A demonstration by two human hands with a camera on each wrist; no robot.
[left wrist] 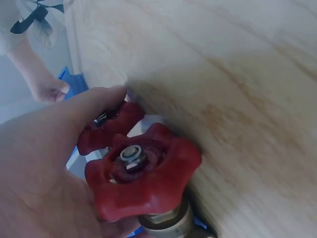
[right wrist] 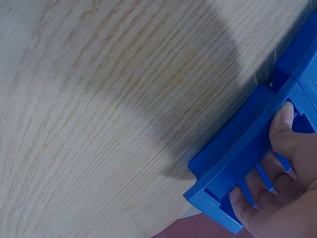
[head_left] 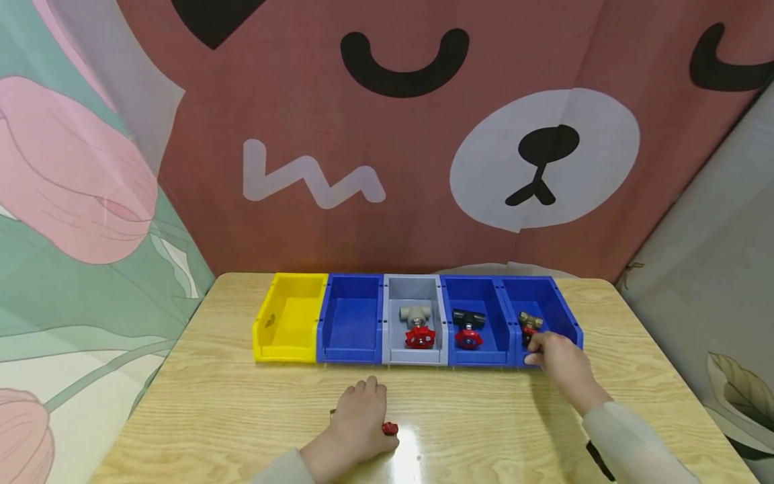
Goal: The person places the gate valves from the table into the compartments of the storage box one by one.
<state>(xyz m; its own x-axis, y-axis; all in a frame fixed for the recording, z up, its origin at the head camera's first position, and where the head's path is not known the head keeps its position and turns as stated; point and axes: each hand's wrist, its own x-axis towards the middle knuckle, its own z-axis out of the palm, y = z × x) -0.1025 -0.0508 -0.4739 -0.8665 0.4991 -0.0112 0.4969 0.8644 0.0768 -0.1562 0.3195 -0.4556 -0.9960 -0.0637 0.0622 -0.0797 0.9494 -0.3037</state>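
Note:
My left hand [head_left: 361, 418] rests low over the table, curled round brass valves with red handwheels. One red handwheel [head_left: 390, 428] pokes out between thumb and forefinger. In the left wrist view a near handwheel [left wrist: 148, 186] on a brass stem lies against the fingers, and a second red handwheel [left wrist: 110, 131] is under the thumb. My right hand [head_left: 565, 370] reaches into the rightmost blue bin [head_left: 565, 312], thumb over its front lip and fingers inside. It pinches a small brass valve [head_left: 530, 320] by its red handwheel, partly hidden by the fingers.
To the left in the same row are a blue bin [head_left: 478, 289] with a black valve [head_left: 468, 319], a grey bin [head_left: 411, 288] with a pale valve [head_left: 416, 316], another blue bin [head_left: 353, 323] and a yellow bin [head_left: 296, 323]. A printed cloth [head_left: 363, 235] hangs behind the wooden table [head_left: 199, 403].

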